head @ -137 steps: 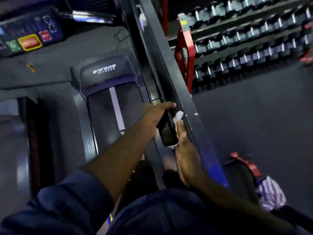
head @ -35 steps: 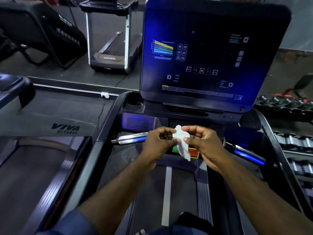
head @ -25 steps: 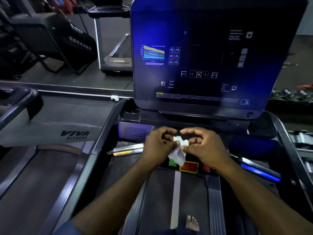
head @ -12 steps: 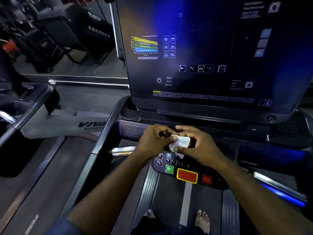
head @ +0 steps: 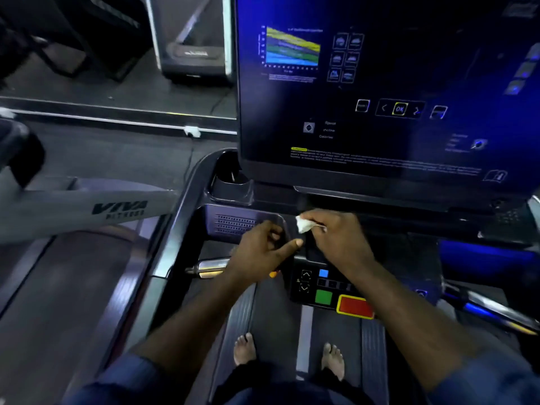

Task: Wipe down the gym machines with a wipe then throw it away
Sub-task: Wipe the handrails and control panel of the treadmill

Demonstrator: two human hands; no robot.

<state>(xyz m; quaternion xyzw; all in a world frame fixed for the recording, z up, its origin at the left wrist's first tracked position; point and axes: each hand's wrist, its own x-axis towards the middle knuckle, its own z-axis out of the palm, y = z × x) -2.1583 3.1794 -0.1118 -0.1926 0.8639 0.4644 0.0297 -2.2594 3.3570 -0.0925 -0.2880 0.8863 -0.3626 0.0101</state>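
We stand in a dim gym lit blue, on the belt (head: 277, 317) of a treadmill, bare feet (head: 245, 347) visible below and a neighbouring treadmill marked VIVA (head: 119, 209) off to the left. Our right hand (head: 336, 238) forms the grip: its fingers are closed narrowly on a small crumpled white wipe (head: 303, 225), which protrudes from the grip toward the left. The grip sits against the dark console ledge (head: 409, 217), directly beneath the large tilted display screen (head: 380, 97). Just left of the grip is a perforated speaker panel (head: 233, 223); farther up and left is a cup holder recess (head: 230, 182). Below the grip lies the button panel (head: 330, 287) with a green key (head: 323, 296) and a red key (head: 355, 306). Our left hand (head: 263, 252) holds nothing, loosely curled with its index finger extended toward the grip, near it but apart. A chrome handle (head: 207, 266) projects lower left of the grip, behind the left wrist.
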